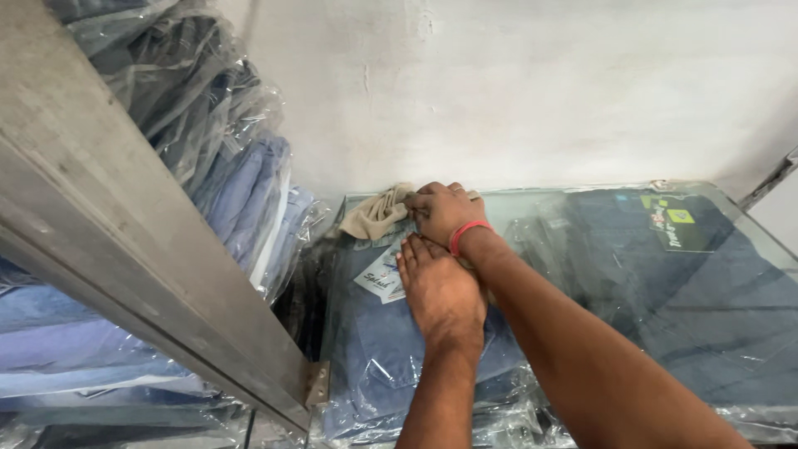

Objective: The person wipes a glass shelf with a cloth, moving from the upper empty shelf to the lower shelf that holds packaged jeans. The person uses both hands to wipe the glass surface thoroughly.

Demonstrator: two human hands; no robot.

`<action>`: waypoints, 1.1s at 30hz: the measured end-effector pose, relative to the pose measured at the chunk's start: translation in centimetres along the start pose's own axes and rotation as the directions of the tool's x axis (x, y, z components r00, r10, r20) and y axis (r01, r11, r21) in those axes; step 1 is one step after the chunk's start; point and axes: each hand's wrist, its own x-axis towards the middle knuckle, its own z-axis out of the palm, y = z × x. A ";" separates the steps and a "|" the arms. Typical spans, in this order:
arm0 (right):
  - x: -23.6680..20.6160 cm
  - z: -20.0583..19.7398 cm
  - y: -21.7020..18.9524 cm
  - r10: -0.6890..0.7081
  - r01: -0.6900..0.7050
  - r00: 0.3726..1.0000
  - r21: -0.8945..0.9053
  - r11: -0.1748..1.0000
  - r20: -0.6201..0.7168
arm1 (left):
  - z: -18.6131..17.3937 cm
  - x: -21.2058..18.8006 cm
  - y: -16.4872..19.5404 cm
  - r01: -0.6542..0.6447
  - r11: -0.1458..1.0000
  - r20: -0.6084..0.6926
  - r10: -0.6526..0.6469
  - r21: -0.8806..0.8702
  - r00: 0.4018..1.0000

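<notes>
My right hand (442, 211), with a red band at the wrist, grips a beige cloth (376, 214) and presses it onto the far left corner of a glass shelf (565, 199) by the wall. My left hand (440, 291) lies flat, fingers together, on the glass just in front of the right hand. Under the glass lies a folded pair of blue jeans in clear plastic (378, 349) with a white paper tag (382, 274).
A metal frame bar (125, 216) runs diagonally at left. Behind it hang stacks of plastic-wrapped shirts and jeans (241, 183). More wrapped dark jeans (690, 274) lie under the glass at right. A white plastered wall (540, 83) closes the back.
</notes>
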 end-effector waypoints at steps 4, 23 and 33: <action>-0.6 -0.2 0.8 0.303 -0.307 0.948 -0.024 0.952 -0.101 | 0.3 0.0 -0.3 -0.016 0.996 -0.054 0.011 -0.093 0.998; -1.6 0.3 1.7 0.052 -0.063 0.991 -0.088 0.994 -0.123 | 0.0 0.5 -0.3 0.038 0.913 -0.146 -0.106 -0.406 0.984; -1.4 1.5 0.1 0.046 -0.042 0.987 0.031 0.999 -0.156 | -2.3 -0.4 -1.9 0.036 0.993 0.044 -0.031 -0.115 0.999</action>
